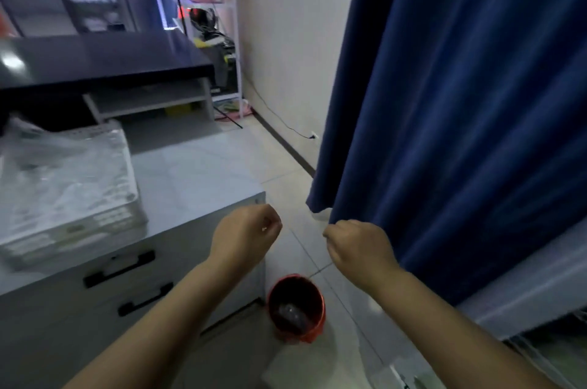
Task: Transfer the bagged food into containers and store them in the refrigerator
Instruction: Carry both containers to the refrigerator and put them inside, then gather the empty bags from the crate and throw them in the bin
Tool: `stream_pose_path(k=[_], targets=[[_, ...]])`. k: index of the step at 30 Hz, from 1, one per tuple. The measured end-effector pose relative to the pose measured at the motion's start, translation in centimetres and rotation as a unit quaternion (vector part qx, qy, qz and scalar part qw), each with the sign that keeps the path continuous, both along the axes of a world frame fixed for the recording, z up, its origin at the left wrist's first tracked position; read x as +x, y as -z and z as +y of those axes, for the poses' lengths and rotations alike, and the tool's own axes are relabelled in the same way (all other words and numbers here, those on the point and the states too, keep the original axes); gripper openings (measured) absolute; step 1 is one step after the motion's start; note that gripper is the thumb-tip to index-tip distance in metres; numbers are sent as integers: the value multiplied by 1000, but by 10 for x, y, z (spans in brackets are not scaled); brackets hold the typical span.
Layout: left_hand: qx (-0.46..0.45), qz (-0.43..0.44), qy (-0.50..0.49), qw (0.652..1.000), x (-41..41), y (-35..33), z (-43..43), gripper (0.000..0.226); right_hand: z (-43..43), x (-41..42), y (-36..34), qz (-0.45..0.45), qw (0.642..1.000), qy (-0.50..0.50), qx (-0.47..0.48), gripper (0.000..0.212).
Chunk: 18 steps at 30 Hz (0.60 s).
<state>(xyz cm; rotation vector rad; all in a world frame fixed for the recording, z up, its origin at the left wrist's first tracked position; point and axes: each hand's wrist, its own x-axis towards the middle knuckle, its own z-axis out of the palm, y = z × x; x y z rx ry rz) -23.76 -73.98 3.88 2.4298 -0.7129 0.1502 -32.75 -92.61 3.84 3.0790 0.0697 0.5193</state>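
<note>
While left hand (246,234) and right hand (357,245) hang over a bin (317,318), fingers (273,225) curl closed, seemingly empty

Clear plastic bag (38,160), crumpled, lying atop a stack of white trays (104,220). Stacked at the worktop's (197,172) front edge, left side. Contents too blurred to tell.

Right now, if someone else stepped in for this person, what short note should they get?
Left hand: fingers curled, by the grey cabinet corner; whether its grip holds anything is hidden.
Right hand: likewise, beside the blue curtain.
A clear plastic bag lies on stacked trays on that cabinet.
The red bin on the floor holds crumpled plastic.
No food, container or refrigerator is clearly visible, so progress cannot be judged; storing apparently remains.
</note>
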Motion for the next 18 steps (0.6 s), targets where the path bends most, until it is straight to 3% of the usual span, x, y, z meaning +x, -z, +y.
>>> stream_pose_path(k=[9, 18], targets=[[-9, 2, -111, 994, 68, -12, 199, 11, 176, 108, -8, 21, 995, -95, 25, 6], [-15, -1, -202, 979, 119, -15, 334, 9, 299, 185, -6, 39, 979, -164, 111, 26]])
